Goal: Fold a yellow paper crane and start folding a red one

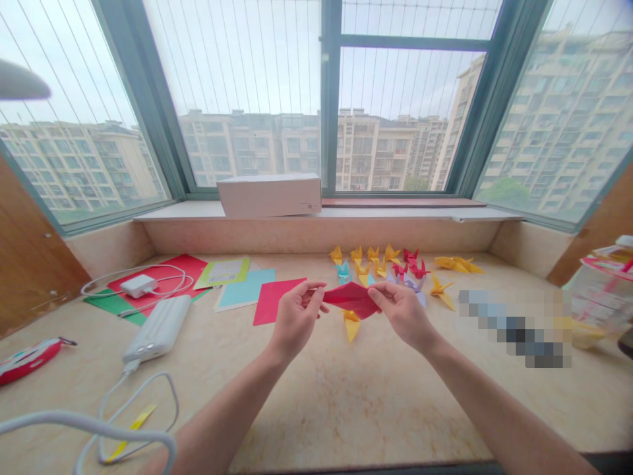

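A partly folded piece of red origami paper [353, 300] is held up above the stone counter between my two hands. My left hand [301, 310] pinches its left corner between thumb and fingers. On the other side, my right hand [403, 310] grips the right end the same way. Beneath the red paper, a yellow paper crane [351, 324] pokes out, partly covered. Behind my hands stand several folded cranes, among them a yellow one [362, 272], a red one [420, 269] and a light blue one [343, 272]. A flat red sheet [274, 300] lies just left of my left hand.
Light blue [247, 287], green and red sheets lie at the left. A white power bank [158, 328] with looping cables sits nearer, beside a red-and-white item [30, 359]. A white box [270, 196] rests on the sill. A clear plastic cup [601, 290] stands far right, near a pixelated patch.
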`<action>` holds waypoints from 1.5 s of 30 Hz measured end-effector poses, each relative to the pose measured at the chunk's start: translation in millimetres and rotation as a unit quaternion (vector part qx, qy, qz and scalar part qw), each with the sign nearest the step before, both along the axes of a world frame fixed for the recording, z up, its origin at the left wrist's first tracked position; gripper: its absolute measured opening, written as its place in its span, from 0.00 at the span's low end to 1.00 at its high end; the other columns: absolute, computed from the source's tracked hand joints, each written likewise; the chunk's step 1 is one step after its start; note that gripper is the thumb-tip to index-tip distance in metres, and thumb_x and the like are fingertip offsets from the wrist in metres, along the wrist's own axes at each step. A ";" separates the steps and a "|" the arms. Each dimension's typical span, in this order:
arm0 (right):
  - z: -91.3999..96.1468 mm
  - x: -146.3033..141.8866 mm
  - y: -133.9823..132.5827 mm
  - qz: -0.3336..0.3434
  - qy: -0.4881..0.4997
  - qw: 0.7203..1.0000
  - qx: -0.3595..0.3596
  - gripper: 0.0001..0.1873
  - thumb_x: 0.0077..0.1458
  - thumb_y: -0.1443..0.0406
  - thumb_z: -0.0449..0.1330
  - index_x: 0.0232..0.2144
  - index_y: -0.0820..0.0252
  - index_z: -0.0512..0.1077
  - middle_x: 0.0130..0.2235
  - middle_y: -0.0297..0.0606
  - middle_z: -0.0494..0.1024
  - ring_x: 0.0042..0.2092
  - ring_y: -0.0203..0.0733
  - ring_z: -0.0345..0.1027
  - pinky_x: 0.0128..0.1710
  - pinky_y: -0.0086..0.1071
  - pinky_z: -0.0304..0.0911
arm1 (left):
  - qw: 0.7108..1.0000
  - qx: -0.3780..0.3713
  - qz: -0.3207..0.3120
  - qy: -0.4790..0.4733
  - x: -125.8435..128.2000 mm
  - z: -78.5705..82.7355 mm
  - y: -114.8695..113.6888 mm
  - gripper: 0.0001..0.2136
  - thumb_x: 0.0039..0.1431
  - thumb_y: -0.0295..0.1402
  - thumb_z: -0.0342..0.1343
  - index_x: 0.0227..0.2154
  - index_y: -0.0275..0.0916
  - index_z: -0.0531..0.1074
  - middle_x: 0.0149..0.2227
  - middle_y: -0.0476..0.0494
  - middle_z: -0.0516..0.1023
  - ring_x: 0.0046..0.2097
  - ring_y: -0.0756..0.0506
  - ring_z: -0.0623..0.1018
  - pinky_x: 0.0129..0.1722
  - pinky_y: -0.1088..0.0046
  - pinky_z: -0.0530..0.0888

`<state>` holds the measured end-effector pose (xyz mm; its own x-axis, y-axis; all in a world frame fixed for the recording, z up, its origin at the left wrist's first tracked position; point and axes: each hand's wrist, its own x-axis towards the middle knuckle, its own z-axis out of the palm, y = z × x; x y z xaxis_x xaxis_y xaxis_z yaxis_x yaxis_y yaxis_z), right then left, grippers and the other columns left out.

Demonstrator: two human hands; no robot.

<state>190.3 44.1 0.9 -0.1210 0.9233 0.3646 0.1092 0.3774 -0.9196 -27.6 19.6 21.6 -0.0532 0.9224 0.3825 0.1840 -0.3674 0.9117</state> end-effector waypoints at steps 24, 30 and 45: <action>6.0 -10.4 -13.0 0.069 -0.070 0.994 0.055 0.18 0.58 0.54 0.61 0.43 0.60 0.76 0.35 0.39 0.80 0.35 0.42 0.72 0.37 0.34 0.65 | 0.982 -0.095 -0.134 -0.097 17.6 -8.9 -10.2 0.14 0.58 0.42 0.59 0.37 0.37 0.67 0.30 0.42 0.81 0.29 0.46 0.79 0.29 0.72 0.74; 7.8 -10.9 -14.4 0.072 -0.049 0.996 0.023 0.14 0.58 0.55 0.60 0.33 0.61 0.78 0.32 0.37 0.82 0.34 0.42 0.73 0.35 0.32 0.66 | 0.970 -0.101 -0.221 -0.014 25.7 -12.5 -20.8 0.13 0.58 0.40 0.59 0.34 0.33 0.72 0.32 0.39 0.81 0.36 0.44 0.80 0.36 0.72 0.74; 1.3 -30.7 -26.5 0.093 0.041 0.994 -0.049 0.30 0.58 0.52 0.60 0.56 0.61 0.62 0.33 0.38 0.79 0.34 0.41 0.74 0.35 0.34 0.68 | 0.995 -0.066 -0.074 -0.003 23.5 -13.6 -13.7 0.14 0.58 0.43 0.58 0.32 0.35 0.76 0.19 0.52 0.70 0.19 0.53 0.64 0.19 0.78 0.61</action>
<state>159.6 17.5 2.2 -0.2670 0.9194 0.2889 -0.0311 0.2914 -0.9561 -4.0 5.9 8.0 0.0841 0.9625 0.2581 0.1310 -0.2674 0.9546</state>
